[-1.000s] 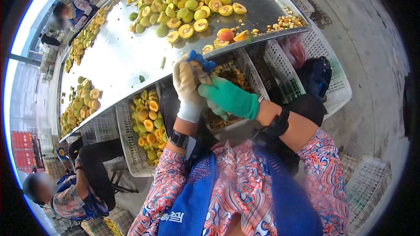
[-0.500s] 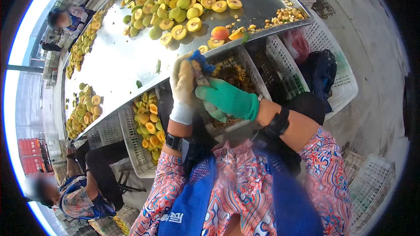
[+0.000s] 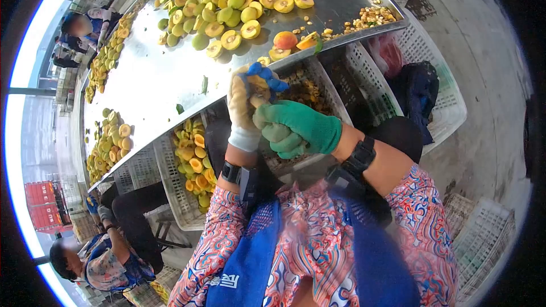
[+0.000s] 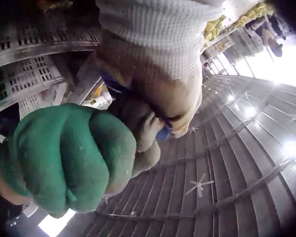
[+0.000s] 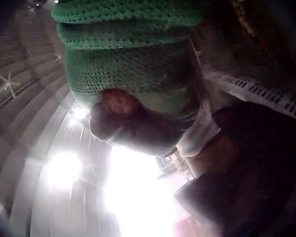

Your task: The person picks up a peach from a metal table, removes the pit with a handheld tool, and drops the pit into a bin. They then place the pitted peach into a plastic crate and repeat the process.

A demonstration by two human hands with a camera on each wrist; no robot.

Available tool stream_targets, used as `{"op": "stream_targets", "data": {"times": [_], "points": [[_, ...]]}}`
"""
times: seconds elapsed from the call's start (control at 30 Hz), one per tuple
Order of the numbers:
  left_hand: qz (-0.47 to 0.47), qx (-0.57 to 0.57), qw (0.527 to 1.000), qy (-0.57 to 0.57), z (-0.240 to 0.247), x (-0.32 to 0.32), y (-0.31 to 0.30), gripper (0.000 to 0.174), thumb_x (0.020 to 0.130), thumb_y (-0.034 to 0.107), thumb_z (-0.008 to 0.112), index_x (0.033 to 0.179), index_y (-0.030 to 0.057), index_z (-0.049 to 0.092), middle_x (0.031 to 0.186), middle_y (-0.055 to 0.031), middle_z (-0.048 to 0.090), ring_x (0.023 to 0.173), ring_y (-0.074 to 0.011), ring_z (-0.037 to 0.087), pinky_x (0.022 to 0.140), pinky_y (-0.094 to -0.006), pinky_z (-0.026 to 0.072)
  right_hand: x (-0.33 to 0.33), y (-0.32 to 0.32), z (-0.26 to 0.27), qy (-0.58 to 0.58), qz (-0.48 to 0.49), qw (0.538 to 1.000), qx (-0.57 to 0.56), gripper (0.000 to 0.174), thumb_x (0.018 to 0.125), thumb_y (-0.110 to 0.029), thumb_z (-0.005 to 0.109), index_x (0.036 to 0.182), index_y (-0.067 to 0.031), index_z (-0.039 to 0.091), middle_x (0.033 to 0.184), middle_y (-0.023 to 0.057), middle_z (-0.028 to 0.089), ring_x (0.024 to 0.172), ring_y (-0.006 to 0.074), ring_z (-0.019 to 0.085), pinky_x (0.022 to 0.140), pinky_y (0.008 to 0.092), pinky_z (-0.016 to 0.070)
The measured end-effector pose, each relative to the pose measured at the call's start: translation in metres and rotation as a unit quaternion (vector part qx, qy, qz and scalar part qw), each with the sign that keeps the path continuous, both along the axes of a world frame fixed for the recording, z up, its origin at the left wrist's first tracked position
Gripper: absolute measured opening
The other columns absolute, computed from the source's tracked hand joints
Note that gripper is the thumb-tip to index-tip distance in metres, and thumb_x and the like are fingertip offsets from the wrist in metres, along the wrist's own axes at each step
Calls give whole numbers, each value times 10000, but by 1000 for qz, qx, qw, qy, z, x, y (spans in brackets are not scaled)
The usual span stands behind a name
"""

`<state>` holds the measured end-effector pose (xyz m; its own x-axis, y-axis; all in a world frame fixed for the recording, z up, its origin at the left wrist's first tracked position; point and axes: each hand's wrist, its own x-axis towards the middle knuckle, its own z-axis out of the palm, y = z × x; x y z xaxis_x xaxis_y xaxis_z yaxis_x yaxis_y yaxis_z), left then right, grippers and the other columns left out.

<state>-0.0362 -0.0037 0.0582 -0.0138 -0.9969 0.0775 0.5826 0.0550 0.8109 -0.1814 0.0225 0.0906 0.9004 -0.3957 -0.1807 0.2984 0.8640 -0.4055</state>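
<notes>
My left hand (image 3: pixel 242 105), in a cream glove with blue fingertips, is raised near the table's front edge. Its curled fingers hold a small yellow-brown fruit piece (image 3: pixel 259 84), largely covered by the glove. Against it presses my right hand (image 3: pixel 301 131), in a green glove with a grey palm side, its fingers folded into a fist around a small tool that is hidden now. In the left wrist view the green fist (image 4: pixel 64 153) meets the cream glove (image 4: pixel 153 74). The right wrist view shows the green knuckles (image 5: pixel 128 64) from close by.
Halved yellow-green fruit (image 3: pixel 227 11) lies heaped on the metal table (image 3: pixel 153 79), with loose pits (image 3: pixel 372 18) at its right corner. Below stand a crate of fruit halves (image 3: pixel 176 193), a crate of scraps (image 3: pixel 324 82) and a white crate (image 3: pixel 443 113). Another person (image 3: pixel 111 256) sits at left.
My right fingers have curled tighter and the wrist has turned. A greyish tool end seen between the hands earlier is now covered. The person at left has turned their head.
</notes>
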Motion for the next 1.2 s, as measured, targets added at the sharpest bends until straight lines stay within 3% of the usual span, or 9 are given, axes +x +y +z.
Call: {"op": "stream_targets", "data": {"times": [0.43,0.57,0.67,0.73,0.8,0.93,0.97,1.1,1.2], "points": [[171,31,982,73,16,80,20,379,960,340,468,1158,21,525,1078,-120,606,934,-234,611,829,-392,520,3,-11,-17,71,-7,966,-247,249,931,-301,523,1016,-66,523,588,7,480,434,122,464,387,257,384],[206,150,914,-317,12,197,61,330,953,266,492,1125,0,583,1093,-133,618,984,-231,601,837,-335,497,-3,-8,-23,320,-95,812,-479,456,911,-322,520,1237,-8,466,907,197,634,901,296,640,797,380,496],[183,124,714,-665,10,215,57,351,915,271,560,1153,17,592,1094,-164,615,1009,-253,590,864,-339,468,-10,-9,-101,382,79,455,-801,437,905,-337,499,1240,-55,496,992,230,631,950,334,625,796,424,500],[204,83,623,-751,22,193,37,373,894,280,589,1172,32,592,1091,-183,611,1017,-267,586,883,-352,455,-6,-11,-118,441,310,446,-715,423,907,-349,475,1245,-96,514,985,218,633,959,356,609,799,455,501],[215,4,696,-685,17,174,-5,378,874,281,607,1171,48,596,1084,-199,607,1016,-289,584,886,-365,455,-6,-12,-69,502,210,497,-676,431,906,-357,480,1245,-92,512,971,224,630,943,368,608,782,471,498],[185,-37,493,-849,9,97,-121,591,823,363,613,1353,168,440,1281,-146,529,1208,-328,463,995,-420,378,-9,-17,-66,511,54,569,-641,445,906,-377,484,1225,-68,514,954,240,621,894,398,608,752,501,487],[95,38,593,-799,34,71,-123,659,782,372,657,1366,186,416,1322,-143,493,1223,-339,441,1014,-426,353,-10,-17,-52,503,15,583,-638,455,904,-394,488,1190,-41,520,936,252,615,855,413,607,733,508,484],[30,-146,449,-881,-6,78,-171,652,711,287,720,1310,187,482,1260,-173,512,1141,-357,492,964,-419,412,-5,-23,-44,455,-120,643,-604,409,901,-358,532,1125,-15,532,910,251,620,862,418,603,708,471,488],[14,-154,605,-781,-8,82,-166,586,706,217,717,1264,196,542,1204,-148,536,1097,-312,531,914,-386,453,0,-31,-45,408,-232,714,-520,370,897,-322,563,1085,-6,534,885,259,616,861,434,595,683,458,481]]}}
